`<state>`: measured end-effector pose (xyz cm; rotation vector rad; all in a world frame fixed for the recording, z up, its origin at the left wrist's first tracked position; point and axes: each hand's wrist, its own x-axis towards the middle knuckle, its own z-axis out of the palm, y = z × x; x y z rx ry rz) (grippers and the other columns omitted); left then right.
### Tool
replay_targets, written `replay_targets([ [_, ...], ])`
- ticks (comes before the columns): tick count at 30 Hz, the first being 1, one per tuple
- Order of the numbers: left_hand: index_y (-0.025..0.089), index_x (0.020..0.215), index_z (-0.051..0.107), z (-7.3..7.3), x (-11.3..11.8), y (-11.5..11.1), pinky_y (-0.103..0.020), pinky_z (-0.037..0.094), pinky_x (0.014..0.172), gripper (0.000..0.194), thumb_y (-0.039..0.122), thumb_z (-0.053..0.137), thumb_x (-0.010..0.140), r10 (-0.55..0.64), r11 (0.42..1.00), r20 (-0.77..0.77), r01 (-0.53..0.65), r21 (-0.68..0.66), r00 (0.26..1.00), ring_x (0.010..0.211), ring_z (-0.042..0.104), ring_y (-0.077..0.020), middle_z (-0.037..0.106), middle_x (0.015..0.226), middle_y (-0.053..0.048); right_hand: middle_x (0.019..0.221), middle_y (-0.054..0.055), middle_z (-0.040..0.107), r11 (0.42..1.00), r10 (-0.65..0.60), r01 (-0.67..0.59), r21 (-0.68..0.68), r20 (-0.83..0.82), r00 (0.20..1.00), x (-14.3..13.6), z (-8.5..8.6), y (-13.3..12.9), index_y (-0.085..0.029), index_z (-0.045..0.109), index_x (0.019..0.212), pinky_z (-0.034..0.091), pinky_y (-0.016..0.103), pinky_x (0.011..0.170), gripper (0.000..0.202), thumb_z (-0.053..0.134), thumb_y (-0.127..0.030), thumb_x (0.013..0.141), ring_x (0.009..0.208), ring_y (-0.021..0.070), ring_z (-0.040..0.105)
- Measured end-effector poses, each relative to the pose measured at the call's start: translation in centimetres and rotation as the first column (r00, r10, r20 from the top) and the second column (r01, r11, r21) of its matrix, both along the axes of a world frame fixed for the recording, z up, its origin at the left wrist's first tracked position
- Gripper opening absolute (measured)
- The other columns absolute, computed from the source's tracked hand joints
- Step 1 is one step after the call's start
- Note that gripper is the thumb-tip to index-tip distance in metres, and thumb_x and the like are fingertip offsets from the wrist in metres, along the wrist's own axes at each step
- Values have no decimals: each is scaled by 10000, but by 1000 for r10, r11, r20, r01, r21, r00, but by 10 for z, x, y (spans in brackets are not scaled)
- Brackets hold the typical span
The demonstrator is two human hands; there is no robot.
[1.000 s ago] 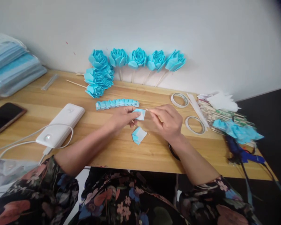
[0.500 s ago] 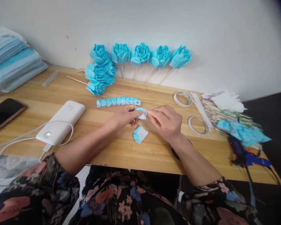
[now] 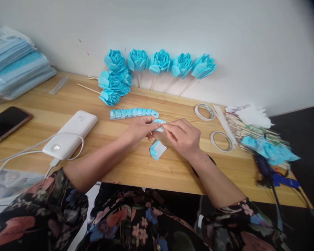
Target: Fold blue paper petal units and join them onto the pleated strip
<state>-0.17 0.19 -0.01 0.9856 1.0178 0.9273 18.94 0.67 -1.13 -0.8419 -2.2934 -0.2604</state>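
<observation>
A small folded blue-and-white piece is pinched between the thumb and fingers of my left hand. My right hand has its thumb and index finger closed at the right edge of that same piece. Just below my hands, a second folded piece lies flat on the wooden table. Behind my left hand is a row of overlapping folded blue pieces.
Blue flowers on sticks lean against the wall. To the left are a power bank with a cable, a phone and stacked masks. On the right are tape rolls, sticks, blue scraps and a blue tool.
My right hand has moved slightly left, its fingertips now over the right part of the held piece, which looks more tilted. The whole view has shifted a little.
</observation>
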Motion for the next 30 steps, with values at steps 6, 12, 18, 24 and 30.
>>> replay_targets([
  [6, 130, 732, 669, -1, 0, 1, -196, 417, 462, 89, 159, 673, 817, -4, 1000, 59, 5, -21, 998, 531, 548, -72, 623, 679, -5, 893, 30, 764, 1000, 8, -8, 11, 2, 1000, 1, 0, 0, -234, 727, 987, 521, 293, 688, 190, 573, -140, 926, 794, 164, 664],
  [12, 129, 706, 650, -1, -3, 2, -206, 414, 459, 112, 162, 653, 813, -9, 998, 136, 16, -55, 991, 558, 588, -96, 629, 674, -19, 878, 23, 762, 999, 8, -8, 50, 2, 1000, 1, 0, 0, -227, 731, 984, 509, 279, 661, 177, 589, -141, 924, 783, 157, 658],
  [18, 123, 696, 635, 0, -2, 4, -204, 421, 431, 138, 158, 612, 828, 60, 997, 110, -54, -58, 992, 538, 595, -107, 626, 648, -24, 920, 36, 764, 999, 35, -35, -7, 24, 999, 0, 5, 1, -221, 735, 1028, 516, 294, 693, 193, 576, -174, 929, 816, 170, 659],
  [24, 132, 685, 623, 3, -3, 6, -190, 416, 434, 196, 184, 568, 865, 71, 996, -128, -64, 57, 989, 435, 518, -77, 597, 548, 9, 911, 55, 725, 972, 64, -111, -208, -221, 973, 1, 9, 2, -217, 695, 1072, 527, 354, 761, 214, 526, -218, 940, 832, 194, 652],
  [30, 144, 644, 603, 2, -2, 1, -168, 356, 430, 224, 225, 593, 852, 37, 966, -333, 51, 253, 942, 425, 463, -53, 536, 509, 37, 958, 15, 696, 787, -56, -220, -576, -421, 905, -2, 9, 2, -251, 601, 1201, 549, 309, 771, 299, 593, -258, 903, 865, 157, 662],
])
